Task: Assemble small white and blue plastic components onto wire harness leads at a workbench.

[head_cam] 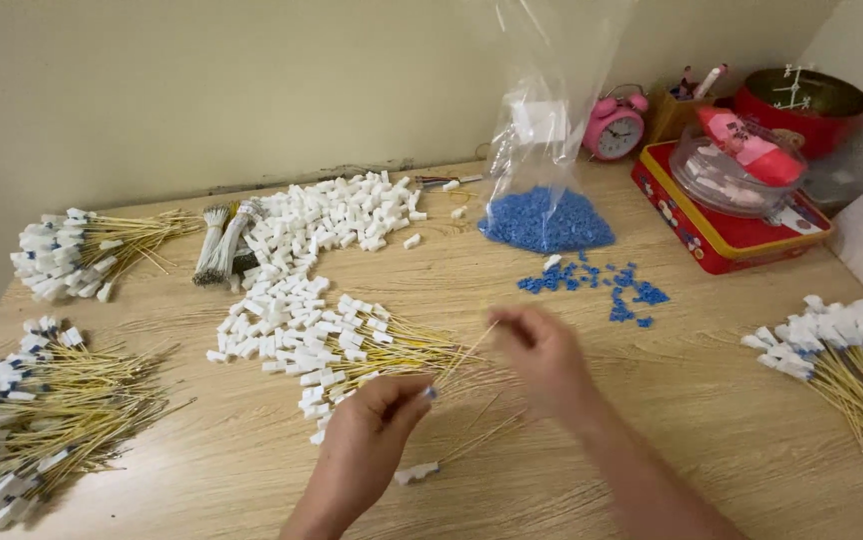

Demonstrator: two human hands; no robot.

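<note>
Fitting a small blue piece (432, 393) onto a thin yellow wire (472, 350) goes best with the wire held steady near its tip — low over the table (652, 400). The left hand (367, 440) has its grip pinched narrow on the blue piece; the right hand (544, 355) is blurred — its grip I cannot tell, though it sits at the wire's end.

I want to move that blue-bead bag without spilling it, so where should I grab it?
Grip the bag by its clear upper part, coming from above. The blue beads sit heaped at the bottom on the table, and the plastic stands empty and open above them, so lifting by the neck likely keeps them inside.
</note>
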